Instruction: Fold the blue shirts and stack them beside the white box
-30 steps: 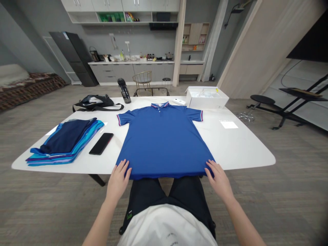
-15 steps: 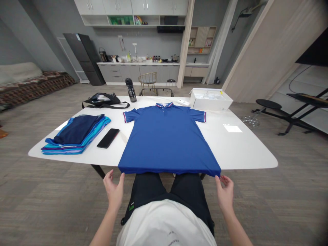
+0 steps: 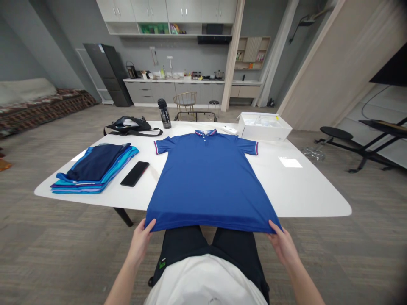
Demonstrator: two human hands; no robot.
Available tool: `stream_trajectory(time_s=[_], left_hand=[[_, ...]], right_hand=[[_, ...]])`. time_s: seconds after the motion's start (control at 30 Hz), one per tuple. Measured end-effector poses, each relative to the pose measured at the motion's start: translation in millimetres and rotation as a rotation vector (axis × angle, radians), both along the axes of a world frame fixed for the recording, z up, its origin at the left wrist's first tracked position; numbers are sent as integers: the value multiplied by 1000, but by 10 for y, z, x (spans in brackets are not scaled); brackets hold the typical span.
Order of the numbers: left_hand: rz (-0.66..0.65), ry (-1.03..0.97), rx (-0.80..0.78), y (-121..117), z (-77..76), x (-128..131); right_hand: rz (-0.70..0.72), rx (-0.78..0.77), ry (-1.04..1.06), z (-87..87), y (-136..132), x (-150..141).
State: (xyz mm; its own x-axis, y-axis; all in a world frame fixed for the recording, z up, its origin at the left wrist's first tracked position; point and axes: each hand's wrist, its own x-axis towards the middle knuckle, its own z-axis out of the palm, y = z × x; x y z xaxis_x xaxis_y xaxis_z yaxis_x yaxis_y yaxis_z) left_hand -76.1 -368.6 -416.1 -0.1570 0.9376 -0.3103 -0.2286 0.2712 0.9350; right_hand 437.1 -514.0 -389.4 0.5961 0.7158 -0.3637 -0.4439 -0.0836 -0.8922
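A blue polo shirt lies spread front side up on the white table, its collar at the far side and its striped sleeve cuffs out to both sides. The bottom hem reaches past the table's near edge, over my lap. My left hand pinches the hem's left corner between thumb and fingers. At the right corner my right hand grips the fabric in the same way, thumb on top. Between the hands the hem is stretched out, sagging slightly.
Left of the shirt are a stack of folded clothes and a black phone. Further back stand a black waist bag, a dark water bottle and an open white box. A white device lies near the collar.
Both hands have closed on the hem corners and drawn the hem toward me, off the table's edge. Half a second ago the hem hung folded down at the edge.
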Motion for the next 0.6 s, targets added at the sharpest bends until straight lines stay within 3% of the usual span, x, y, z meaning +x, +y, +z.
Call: stream_trajectory(time_s=[0.1, 0.2, 0.3, 0.37, 0.47, 0.53, 0.6], left_hand=[[16, 10, -56, -50, 63, 6], [67, 213, -64, -74, 192, 18], [20, 394, -4, -56, 341, -5], [-37, 516, -31, -35, 421, -55], [-83, 959, -92, -37, 508, -108], [-35, 1248, 30, -55, 569, -26], [10, 1321, 280, -55, 658, 218]], right_hand=[[-16, -2, -52, 50, -5, -14], [-39, 4, -149, 151, 24, -58], [31, -55, -306, 275, 51, -34], [133, -194, -422, 331, 53, 71], [304, -503, -643, 372, 33, 352], [400, -674, -816, 426, 52, 551], [473, -742, -987, 552, 167, 701]])
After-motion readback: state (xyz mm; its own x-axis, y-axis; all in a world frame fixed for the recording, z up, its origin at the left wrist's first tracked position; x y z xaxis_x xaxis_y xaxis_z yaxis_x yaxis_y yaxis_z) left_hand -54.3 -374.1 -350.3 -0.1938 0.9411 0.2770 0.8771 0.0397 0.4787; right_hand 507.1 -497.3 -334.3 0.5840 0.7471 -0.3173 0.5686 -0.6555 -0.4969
